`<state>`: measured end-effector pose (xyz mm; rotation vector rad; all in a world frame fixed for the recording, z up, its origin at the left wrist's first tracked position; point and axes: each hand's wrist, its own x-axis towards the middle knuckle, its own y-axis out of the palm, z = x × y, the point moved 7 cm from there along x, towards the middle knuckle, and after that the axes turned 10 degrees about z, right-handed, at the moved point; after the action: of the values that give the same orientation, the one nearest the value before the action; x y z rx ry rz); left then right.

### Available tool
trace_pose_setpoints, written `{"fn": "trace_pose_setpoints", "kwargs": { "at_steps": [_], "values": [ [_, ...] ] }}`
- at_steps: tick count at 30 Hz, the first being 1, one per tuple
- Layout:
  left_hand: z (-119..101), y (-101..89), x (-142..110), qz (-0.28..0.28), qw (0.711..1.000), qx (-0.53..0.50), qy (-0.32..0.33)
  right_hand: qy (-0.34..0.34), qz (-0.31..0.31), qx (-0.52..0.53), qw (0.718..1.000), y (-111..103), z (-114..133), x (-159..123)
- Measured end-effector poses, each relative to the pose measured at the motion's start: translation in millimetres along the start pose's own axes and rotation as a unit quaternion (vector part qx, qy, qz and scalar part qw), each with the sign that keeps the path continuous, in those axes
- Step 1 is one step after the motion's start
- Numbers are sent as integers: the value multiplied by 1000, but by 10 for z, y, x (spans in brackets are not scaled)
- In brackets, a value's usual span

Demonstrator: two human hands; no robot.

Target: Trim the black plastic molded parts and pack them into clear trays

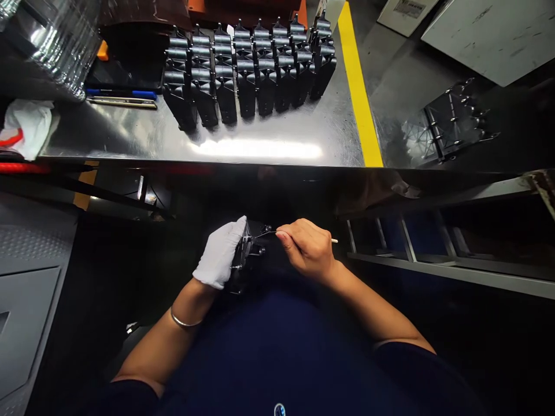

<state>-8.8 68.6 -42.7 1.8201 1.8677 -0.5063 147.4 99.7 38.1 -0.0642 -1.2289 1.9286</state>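
My left hand (220, 252), in a white glove, is closed around a black plastic part (248, 254) held over my lap, below the table edge. My bare right hand (307, 247) pinches a thin stick-like tool (269, 233) whose dark tip touches the top of that part; its pale end pokes out past my knuckles. Rows of several similar black parts (249, 72) stand upright on the steel table (260, 144) ahead.
A yellow stripe (359, 86) runs along the table's right side. A black frame-like part (453, 118) lies to the right of it. Pens and a blade (121, 98), a white cloth (28, 124) and clear plastic (60, 40) sit at the left.
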Motion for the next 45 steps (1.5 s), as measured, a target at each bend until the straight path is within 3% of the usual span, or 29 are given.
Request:
{"fn": "trace_pose_setpoints", "kwargs": {
  "at_steps": [12,18,27,30,34,39,45],
  "values": [
    [10,-29,13,-16,999,41,5,11,7,-82,997,75,-9,-27],
    [-9,-13,-27,-25,999,34,-5,14,1,-53,998,118,-20,-66],
    [52,-54,-25,-53,998,38,-1,19,49,-22,998,162,-26,-46],
    [27,-38,-45,-53,998,34,0,19,81,49,995,149,-50,-19],
    [-13,1,-72,-42,999,-4,19,-9,135,200,970,127,-14,18],
    [-76,-56,-106,-77,995,31,54,4,58,107,993,7,16,18],
    [-110,-83,-163,-115,990,31,70,36,134,126,982,42,2,-14]
  ]
}}
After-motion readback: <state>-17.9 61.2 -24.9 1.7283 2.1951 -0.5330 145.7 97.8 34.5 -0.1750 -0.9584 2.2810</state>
